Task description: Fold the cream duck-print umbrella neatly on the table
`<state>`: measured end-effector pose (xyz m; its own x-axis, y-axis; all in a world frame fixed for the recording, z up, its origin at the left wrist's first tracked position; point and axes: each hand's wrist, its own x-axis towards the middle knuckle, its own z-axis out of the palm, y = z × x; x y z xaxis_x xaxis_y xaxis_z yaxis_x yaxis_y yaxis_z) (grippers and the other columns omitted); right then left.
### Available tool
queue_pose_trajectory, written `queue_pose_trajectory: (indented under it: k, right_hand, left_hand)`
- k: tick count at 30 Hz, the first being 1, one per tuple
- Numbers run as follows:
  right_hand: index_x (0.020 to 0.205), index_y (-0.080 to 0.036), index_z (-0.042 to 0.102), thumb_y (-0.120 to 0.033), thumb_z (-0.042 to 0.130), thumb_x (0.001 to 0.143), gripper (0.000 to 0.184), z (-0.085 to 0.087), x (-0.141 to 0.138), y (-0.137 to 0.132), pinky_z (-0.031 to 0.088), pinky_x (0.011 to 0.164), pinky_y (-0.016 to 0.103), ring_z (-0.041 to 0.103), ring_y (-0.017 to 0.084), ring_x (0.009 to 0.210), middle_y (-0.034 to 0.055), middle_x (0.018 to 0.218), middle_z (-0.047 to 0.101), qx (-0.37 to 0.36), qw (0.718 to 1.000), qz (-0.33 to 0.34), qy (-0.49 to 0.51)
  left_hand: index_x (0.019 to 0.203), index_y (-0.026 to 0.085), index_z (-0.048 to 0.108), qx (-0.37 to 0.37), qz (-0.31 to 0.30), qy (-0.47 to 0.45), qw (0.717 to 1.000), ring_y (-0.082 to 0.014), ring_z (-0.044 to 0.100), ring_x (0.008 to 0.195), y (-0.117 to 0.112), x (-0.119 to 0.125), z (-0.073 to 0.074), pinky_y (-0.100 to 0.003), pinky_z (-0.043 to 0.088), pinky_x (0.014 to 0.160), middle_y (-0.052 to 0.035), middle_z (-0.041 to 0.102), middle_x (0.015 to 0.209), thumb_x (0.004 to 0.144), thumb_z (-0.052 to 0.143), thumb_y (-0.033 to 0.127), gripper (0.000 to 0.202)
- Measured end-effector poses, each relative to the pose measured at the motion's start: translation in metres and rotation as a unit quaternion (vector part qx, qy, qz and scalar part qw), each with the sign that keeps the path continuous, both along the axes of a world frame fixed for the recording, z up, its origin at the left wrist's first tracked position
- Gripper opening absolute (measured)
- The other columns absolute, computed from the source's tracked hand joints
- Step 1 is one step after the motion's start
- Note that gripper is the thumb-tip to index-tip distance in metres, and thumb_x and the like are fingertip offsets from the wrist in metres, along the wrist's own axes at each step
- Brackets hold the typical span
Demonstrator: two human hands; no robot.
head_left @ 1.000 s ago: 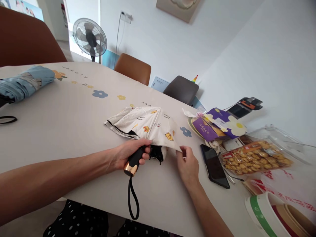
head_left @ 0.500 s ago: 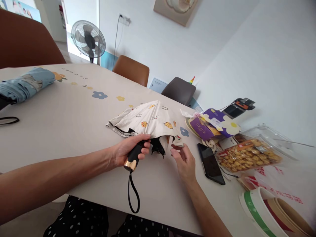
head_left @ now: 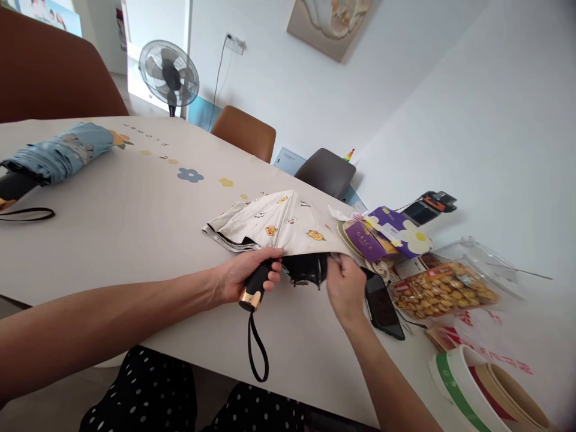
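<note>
A cream folding umbrella (head_left: pixel 281 225) with small cartoon prints lies partly folded over the table, its black handle with a gold end toward me. My left hand (head_left: pixel 256 276) is wrapped round that handle near the canopy edge; a black wrist strap (head_left: pixel 258 351) dangles below. On the canopy's right side, my right hand (head_left: pixel 346 285) has its fingers closed on the fabric edge, pulling it taut. Black ribs and lining show beneath, between the two hands. Part of the fabric at the right fingers is hidden.
A blue folded umbrella (head_left: pixel 63 153) lies at the left of the table (head_left: pixel 148 240). Near my right hand are a phone (head_left: pixel 383 303), a purple box (head_left: pixel 371 237), a clear snack tub (head_left: pixel 450 288) and paper cups or bowls (head_left: pixel 472 384). Chairs (head_left: pixel 245 133) and a fan (head_left: pixel 170 75) stand beyond.
My right hand has closed on the canopy's edge and drawn it out to the right, so the loose fold is now stretched. My left hand keeps its hold on the handle.
</note>
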<state>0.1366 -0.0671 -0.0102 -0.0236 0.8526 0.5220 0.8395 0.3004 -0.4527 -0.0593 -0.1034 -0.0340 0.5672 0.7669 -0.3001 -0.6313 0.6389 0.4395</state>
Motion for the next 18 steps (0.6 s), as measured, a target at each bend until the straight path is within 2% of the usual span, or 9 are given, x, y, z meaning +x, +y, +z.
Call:
queue_pose_trajectory:
  k: [3, 5, 8, 10, 14, 16, 18]
  right_hand:
    - [0.075, -0.017, 0.062, -0.035, 0.045, 0.08, 0.025, 0.019, -0.004, 0.003, 0.043, 0.063, 0.032, 0.055, 0.02, 0.068, 0.0041, 0.068, 0.061, 0.096, 0.989, 0.003, 0.109]
    - [0.083, -0.017, 0.062, -0.036, 0.046, 0.081, 0.025, 0.027, -0.015, 0.004, 0.043, 0.063, 0.029, 0.054, 0.018, 0.068, 0.0021, 0.071, 0.061, 0.099, 0.981, 0.036, 0.164]
    - [0.081, -0.018, 0.062, -0.033, 0.05, 0.08, 0.019, 0.027, -0.035, 0.007, 0.042, 0.06, 0.026, 0.053, 0.015, 0.066, -0.0001, 0.07, 0.06, 0.01, 0.98, 0.123, 0.158]
    - [0.078, -0.018, 0.06, -0.031, 0.048, 0.08, 0.018, 0.022, -0.045, 0.009, 0.043, 0.057, 0.025, 0.052, 0.014, 0.063, -0.0009, 0.066, 0.058, -0.04, 0.972, 0.152, 0.173]
    - [0.079, -0.019, 0.058, -0.031, 0.043, 0.081, 0.019, 0.013, -0.051, 0.015, 0.041, 0.047, 0.024, 0.051, 0.014, 0.054, -0.0018, 0.06, 0.055, -0.068, 0.963, 0.141, 0.221]
    - [0.078, -0.019, 0.059, -0.032, 0.044, 0.08, 0.019, 0.01, -0.05, 0.015, 0.041, 0.046, 0.024, 0.051, 0.013, 0.05, -0.0019, 0.059, 0.055, -0.094, 0.967, 0.143, 0.188]
    - [0.082, -0.02, 0.06, -0.033, 0.044, 0.081, 0.021, 0.009, -0.048, 0.014, 0.041, 0.043, 0.024, 0.051, 0.014, 0.045, -0.0019, 0.057, 0.056, -0.151, 0.966, 0.149, 0.149]
  left_hand:
    - [0.073, 0.013, 0.047, -0.003, -0.005, -0.001, 1.0, -0.0027, 0.039, 0.047, 0.001, 0.0, -0.003, -0.012, 0.034, 0.035, 0.0039, 0.04, 0.063, 0.078, 0.06, 0.027, 0.019]
    - [0.073, 0.013, 0.047, -0.002, -0.009, -0.006, 1.0, -0.0028, 0.039, 0.047, 0.001, 0.0, -0.005, -0.013, 0.034, 0.035, 0.0037, 0.041, 0.063, 0.078, 0.06, 0.026, 0.019]
    - [0.073, 0.012, 0.048, -0.004, -0.009, -0.012, 1.0, -0.0029, 0.039, 0.047, 0.001, 0.001, -0.005, -0.013, 0.034, 0.034, 0.0033, 0.041, 0.063, 0.078, 0.059, 0.026, 0.019]
    - [0.073, 0.012, 0.048, -0.008, -0.01, -0.014, 1.0, -0.0029, 0.04, 0.047, 0.001, 0.001, -0.004, -0.013, 0.034, 0.034, 0.0031, 0.041, 0.063, 0.079, 0.058, 0.028, 0.02]
    - [0.072, 0.012, 0.047, -0.017, -0.01, -0.028, 0.999, -0.0024, 0.038, 0.045, 0.003, 0.001, -0.002, -0.012, 0.033, 0.034, 0.0035, 0.04, 0.061, 0.08, 0.056, 0.031, 0.022]
    - [0.074, 0.012, 0.049, -0.017, -0.008, -0.035, 0.999, -0.0023, 0.038, 0.044, 0.004, 0.001, -0.003, -0.012, 0.033, 0.034, 0.0037, 0.039, 0.061, 0.081, 0.056, 0.031, 0.022]
    - [0.075, 0.011, 0.049, -0.014, -0.005, -0.036, 0.999, -0.0023, 0.038, 0.044, 0.004, 0.001, -0.003, -0.012, 0.033, 0.034, 0.0037, 0.04, 0.061, 0.081, 0.055, 0.03, 0.021]
